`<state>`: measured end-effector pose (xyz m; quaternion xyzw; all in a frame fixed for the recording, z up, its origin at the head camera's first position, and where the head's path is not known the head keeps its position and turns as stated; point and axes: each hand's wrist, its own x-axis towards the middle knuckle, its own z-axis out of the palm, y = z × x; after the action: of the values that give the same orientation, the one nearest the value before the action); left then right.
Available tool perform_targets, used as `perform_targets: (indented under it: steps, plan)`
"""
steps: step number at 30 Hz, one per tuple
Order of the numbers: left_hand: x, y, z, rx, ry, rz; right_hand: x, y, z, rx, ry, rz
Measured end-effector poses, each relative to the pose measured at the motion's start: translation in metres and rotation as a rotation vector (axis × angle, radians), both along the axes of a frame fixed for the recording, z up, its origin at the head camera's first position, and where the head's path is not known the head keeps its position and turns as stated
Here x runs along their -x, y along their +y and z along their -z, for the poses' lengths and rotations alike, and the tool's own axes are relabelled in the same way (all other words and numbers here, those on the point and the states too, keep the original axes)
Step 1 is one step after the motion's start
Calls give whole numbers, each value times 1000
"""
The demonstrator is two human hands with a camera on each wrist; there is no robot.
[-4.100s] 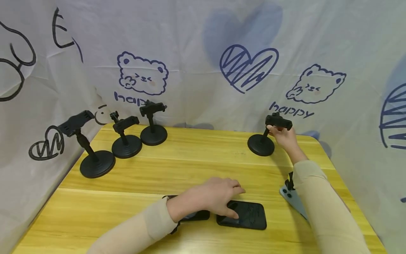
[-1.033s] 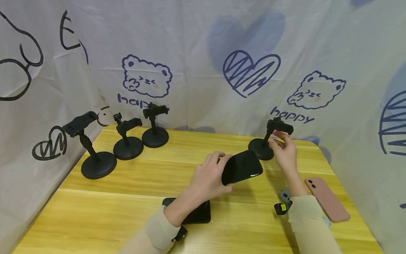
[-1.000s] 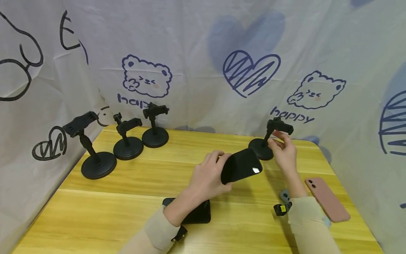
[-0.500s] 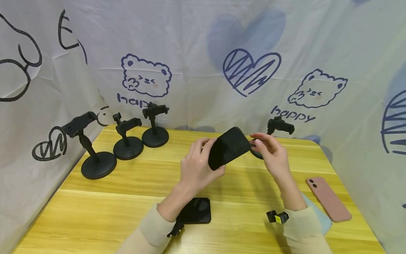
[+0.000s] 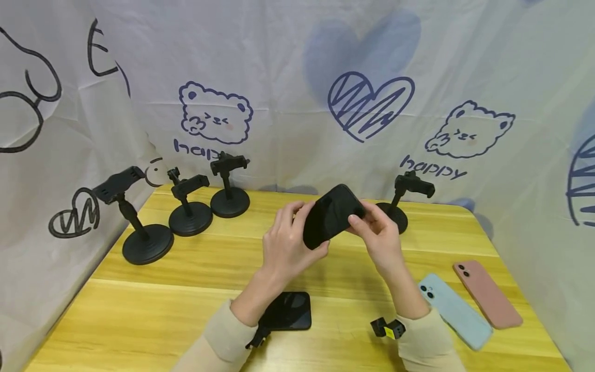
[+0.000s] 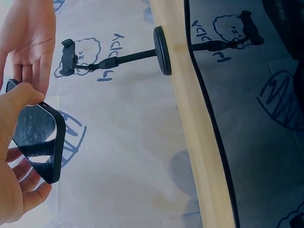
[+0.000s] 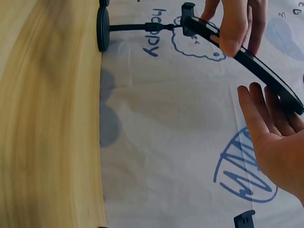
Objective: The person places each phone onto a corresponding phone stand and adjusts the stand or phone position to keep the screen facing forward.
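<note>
A black phone (image 5: 331, 217), dark glass facing up, is held tilted above the table between both hands. My left hand (image 5: 287, 243) grips its left end, fingers along the upper edge and thumb at the lower edge. My right hand (image 5: 381, 237) holds the right end, thumb over the front corner and other fingers partly hidden behind it. In the right wrist view, the phone (image 7: 266, 73) is edge-on, with fairly straight right-hand fingers at its end. A black phone stand (image 5: 396, 209) with an unfilled clamp stands behind the right hand.
Three black phone stands (image 5: 147, 244) stand at the back left. Another black phone (image 5: 290, 311) lies near the left forearm. A light blue phone (image 5: 457, 312) and a pink phone (image 5: 488, 294) lie camera-side up at the right. A drawn-on cloth (image 5: 288, 129) hangs behind the table.
The left hand has lifted the black phone off the table and drawn it back left. The right hand has left the stand and moved left onto the phone's end.
</note>
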<state>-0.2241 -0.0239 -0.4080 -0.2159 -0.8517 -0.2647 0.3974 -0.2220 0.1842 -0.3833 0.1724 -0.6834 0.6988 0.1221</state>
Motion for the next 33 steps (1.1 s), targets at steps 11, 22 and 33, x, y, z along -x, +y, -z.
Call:
perform_targets:
  steps: [11, 22, 33]
  plan:
    - [0, 2, 4, 16, 25, 7, -2, -9, 4, 117, 2, 38]
    - [0, 1, 1, 13, -40, 76, -1, -13, 4, 208, 15, 99]
    - [0, -3, -6, -308, -300, 289, 0, -10, 0, 385, -41, 131]
